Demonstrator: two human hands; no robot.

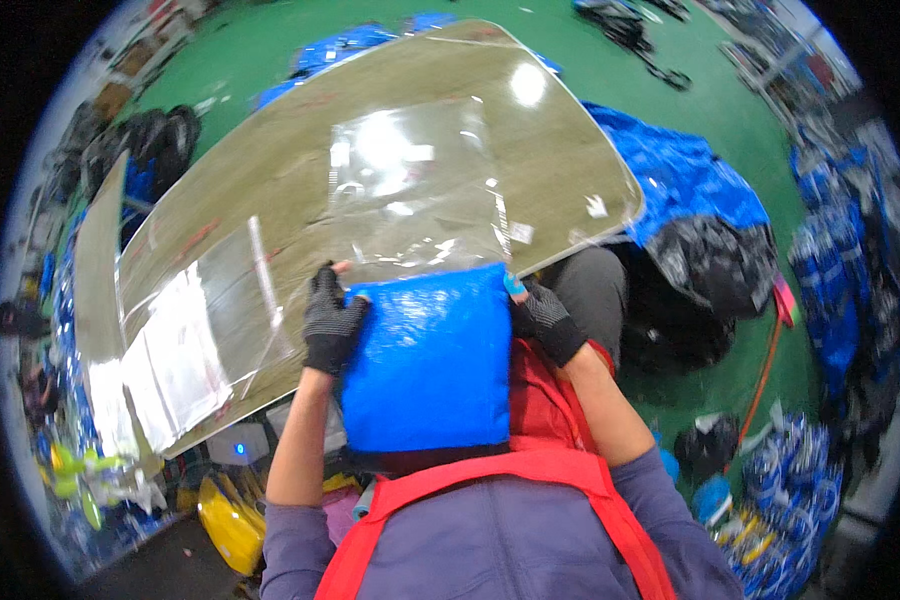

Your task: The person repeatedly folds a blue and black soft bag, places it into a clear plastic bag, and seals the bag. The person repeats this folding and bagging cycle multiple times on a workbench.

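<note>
A flat, squarish blue folded tarp (pixel 425 360) is held in front of my body, at the near edge of the table (pixel 550 150). My left hand (pixel 332 318), in a dark glove with bare fingertips, grips its far left corner. At the far right corner, my right hand (pixel 548 318), gloved the same way, is closed on the tarp's edge. Just beyond the tarp lies a clear plastic bag (pixel 410 215), flat on the tabletop, its near end meeting the tarp's far edge. More clear bags (pixel 180 345) lie to the left.
Blue sheeting (pixel 685 165) and a black plastic bag (pixel 715 265) bulge beside the table's right edge. A white box with a blue light (pixel 238 444) and a yellow bag (pixel 232 525) sit at lower left. Blue bundles (pixel 785 500) and an orange stick (pixel 762 385) lie right on the green floor.
</note>
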